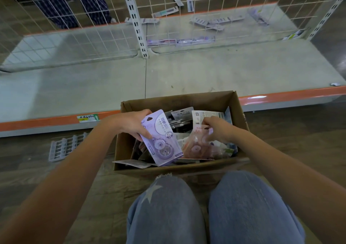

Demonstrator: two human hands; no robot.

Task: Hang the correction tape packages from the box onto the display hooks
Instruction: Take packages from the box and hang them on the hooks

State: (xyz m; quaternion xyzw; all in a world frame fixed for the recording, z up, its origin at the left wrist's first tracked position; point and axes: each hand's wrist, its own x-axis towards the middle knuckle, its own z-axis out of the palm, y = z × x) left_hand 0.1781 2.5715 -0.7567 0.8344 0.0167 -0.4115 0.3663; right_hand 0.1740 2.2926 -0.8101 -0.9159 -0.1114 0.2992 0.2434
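Lilac card: the left hand [129, 124] grips a purple correction tape package [159, 139], thumb on its face and fingers curled behind, tilted above the near-left part of the box, probably held aside as a first pick.
Pink card: the right hand [218, 129] pinches the top edge of a pink correction tape package [196, 144] that lies on the pile inside the box; the grip near the hang hole looks meant to lift it out.
Beneath both hands: the cardboard box [239, 105], flaps open, holds a loose heap of more carded packages, some grey, some white, overlapping at odd angles.
Why here: the box sits on the floor just past the person's knees, within easy reach.
Beyond the fingers: a bare shelf [93, 86] with an orange front edge, then a white wire grid panel [74, 19]; no display hooks can be made out.
Task stage: picking, nothing hung yet, as far as I can judge.
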